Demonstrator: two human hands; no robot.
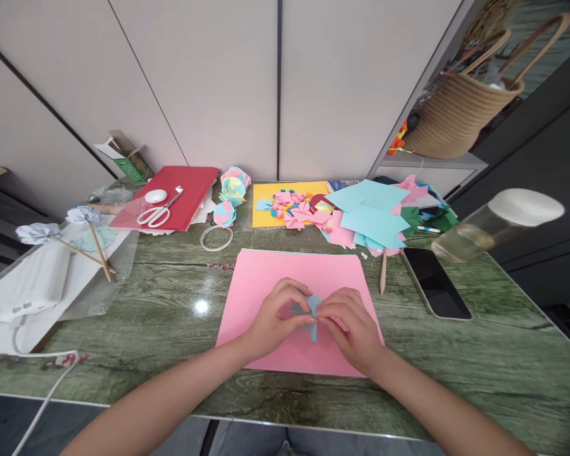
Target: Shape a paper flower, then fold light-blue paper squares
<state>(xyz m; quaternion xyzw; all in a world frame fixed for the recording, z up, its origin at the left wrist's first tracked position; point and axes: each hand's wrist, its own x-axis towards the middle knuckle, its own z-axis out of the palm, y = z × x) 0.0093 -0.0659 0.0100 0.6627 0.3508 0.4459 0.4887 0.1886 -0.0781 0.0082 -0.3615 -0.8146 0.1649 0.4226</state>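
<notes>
Between my hands is a small piece of folded light-blue paper (312, 330), with pointed flaps sticking out upward and downward. My left hand (281, 311) pinches its left side between thumb and fingers. From the right, my right hand (350, 323) grips it near the middle with thumb and fingertips. The fingers hide much of the folds. Both hands are over a pink paper sheet (261, 272) that lies flat on the green table (180, 354), with a thin blue edge showing under its top.
Behind lie a red folder (190, 183) with white scissors (154, 216), a tape roll (217, 239), paper flowers (232, 190), and a yellow sheet (261, 218) bearing small folded pieces. Blue paper squares (375, 209), a phone (434, 282) and a bottle (475, 234) stand right; a white cable (52, 386) runs left.
</notes>
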